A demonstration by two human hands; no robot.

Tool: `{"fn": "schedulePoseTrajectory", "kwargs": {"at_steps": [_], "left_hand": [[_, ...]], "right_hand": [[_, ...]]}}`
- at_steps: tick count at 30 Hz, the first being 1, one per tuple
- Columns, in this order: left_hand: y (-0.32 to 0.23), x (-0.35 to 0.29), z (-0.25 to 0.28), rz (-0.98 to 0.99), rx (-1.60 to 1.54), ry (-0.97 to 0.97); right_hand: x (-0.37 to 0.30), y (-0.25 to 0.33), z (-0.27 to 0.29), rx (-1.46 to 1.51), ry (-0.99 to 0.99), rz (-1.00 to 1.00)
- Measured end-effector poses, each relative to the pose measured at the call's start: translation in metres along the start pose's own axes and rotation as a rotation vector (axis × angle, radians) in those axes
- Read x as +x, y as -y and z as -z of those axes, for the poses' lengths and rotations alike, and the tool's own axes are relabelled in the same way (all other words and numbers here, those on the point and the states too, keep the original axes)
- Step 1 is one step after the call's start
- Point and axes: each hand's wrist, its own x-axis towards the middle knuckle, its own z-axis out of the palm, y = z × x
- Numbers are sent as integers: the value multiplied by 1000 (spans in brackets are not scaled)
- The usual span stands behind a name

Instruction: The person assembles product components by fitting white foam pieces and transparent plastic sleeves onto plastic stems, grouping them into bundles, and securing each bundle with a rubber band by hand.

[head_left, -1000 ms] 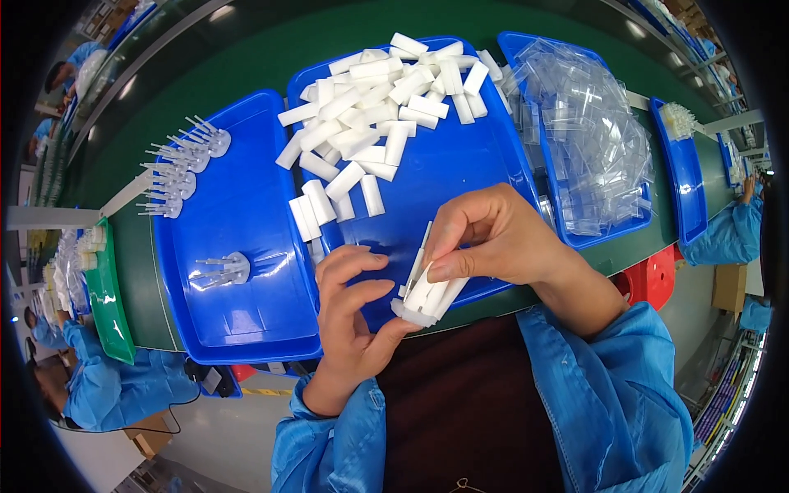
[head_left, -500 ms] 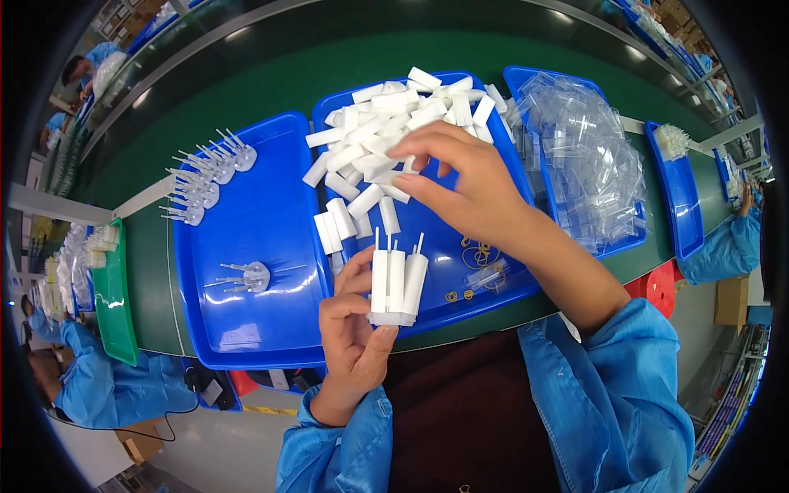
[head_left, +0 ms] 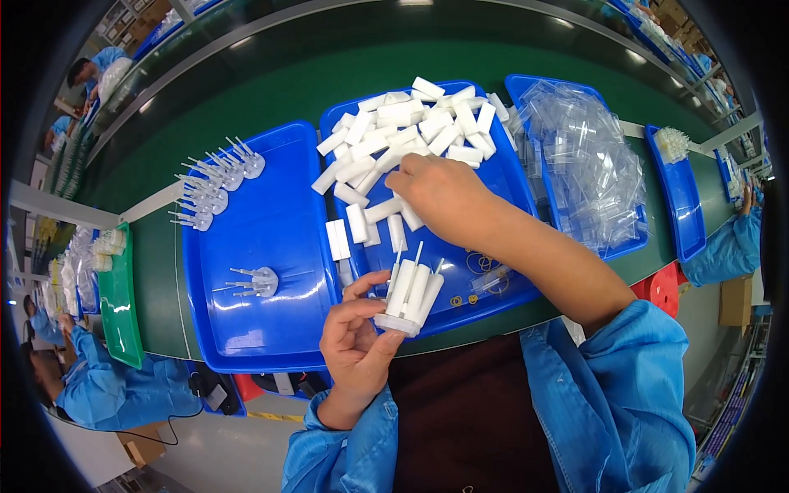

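Observation:
My left hand (head_left: 355, 349) grips a pronged base (head_left: 397, 322), a pale disc with thin upright pins, tilted slightly to the right. White tubes (head_left: 407, 287) sit over several of its pins, and bare pin tips rise above them. My right hand (head_left: 444, 195) reaches over the near part of a pile of white tubes (head_left: 394, 111) in the middle blue tray (head_left: 519, 185). Its fingers are curled together, pointing down among the tubes. Whatever lies between the fingertips is hidden.
In the left blue tray (head_left: 246, 329) stand several bare pronged bases (head_left: 222, 177), with one more base (head_left: 263, 282) nearer me. Yellow rubber bands (head_left: 464, 301) lie in the middle tray. Clear plastic pieces (head_left: 583, 164) heap up in the right tray. A green tray (head_left: 123, 304) stands far left.
My right hand has gone from spread fingers above the pile to curled fingers down among the tubes. The held base has shifted slightly right and down and now leans right.

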Motion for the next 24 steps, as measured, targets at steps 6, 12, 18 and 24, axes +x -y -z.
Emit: {"fn": "schedulePoseTrajectory", "kwargs": {"at_steps": [6, 12, 18, 24], "left_hand": [[0, -1, 1, 51, 78, 45], [4, 1, 1, 3, 210, 143], [3, 3, -2, -25, 300, 245], [2, 7, -6, -90, 399, 305]], "right_hand": [[-35, -7, 11, 33, -45, 8], [-63, -17, 10, -17, 20, -80], [-76, -19, 7, 110, 23, -167], [-65, -20, -2, 181, 8, -104]]}}
